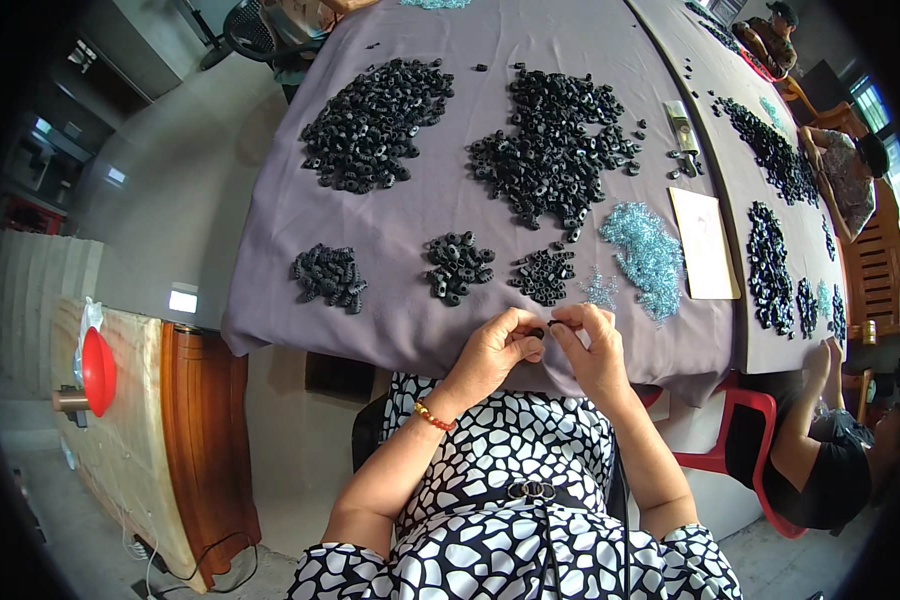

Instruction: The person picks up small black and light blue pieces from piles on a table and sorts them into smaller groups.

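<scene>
Both my hands meet over the table's near edge, fingertips almost touching. A small black plastic part (536, 332) is pinched between the thumb and forefinger of my left hand (492, 352). My right hand (592, 352) is closed in a pinch beside it, with a tiny dark piece (554, 322) at the fingertips, too small to name. Just beyond them lie a small heap of black hollow parts (543, 277), another of rounder black parts (458, 268), and a pile of ribbed black pieces (328, 278). Small clear-blue pieces (642, 255) are heaped to the right.
Two large heaps of black parts (375, 125) (560, 140) cover the far part of the grey cloth (270, 240). A cream board (705, 243) and a small tube-like pack (681, 125) lie to the right. Other people (815, 450) sit along the adjoining table, near a red chair (745, 430).
</scene>
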A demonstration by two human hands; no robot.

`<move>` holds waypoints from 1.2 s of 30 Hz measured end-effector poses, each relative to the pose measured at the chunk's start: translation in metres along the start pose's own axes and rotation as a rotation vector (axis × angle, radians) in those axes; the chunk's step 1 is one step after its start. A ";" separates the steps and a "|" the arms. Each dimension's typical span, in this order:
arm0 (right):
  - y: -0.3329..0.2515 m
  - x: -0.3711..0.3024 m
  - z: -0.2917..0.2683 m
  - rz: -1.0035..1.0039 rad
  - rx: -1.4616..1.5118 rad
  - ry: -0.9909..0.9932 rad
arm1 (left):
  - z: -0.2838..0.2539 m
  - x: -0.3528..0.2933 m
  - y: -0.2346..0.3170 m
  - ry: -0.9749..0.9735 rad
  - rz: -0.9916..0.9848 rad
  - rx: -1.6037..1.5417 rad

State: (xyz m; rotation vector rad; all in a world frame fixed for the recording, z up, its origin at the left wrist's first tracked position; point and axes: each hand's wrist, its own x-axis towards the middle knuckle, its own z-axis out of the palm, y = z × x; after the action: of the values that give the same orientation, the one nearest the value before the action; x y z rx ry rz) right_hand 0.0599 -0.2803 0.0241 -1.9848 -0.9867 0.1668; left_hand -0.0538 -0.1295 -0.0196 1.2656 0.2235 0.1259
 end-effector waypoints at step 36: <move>0.008 0.001 0.006 0.321 0.463 -0.160 | 0.003 -0.001 -0.001 0.021 0.002 -0.067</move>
State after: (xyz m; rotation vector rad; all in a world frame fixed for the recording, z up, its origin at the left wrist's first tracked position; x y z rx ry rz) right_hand 0.0627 -0.2783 0.0146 -1.7002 -0.6443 0.6779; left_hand -0.0545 -0.1325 -0.0195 1.1979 0.2342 0.1478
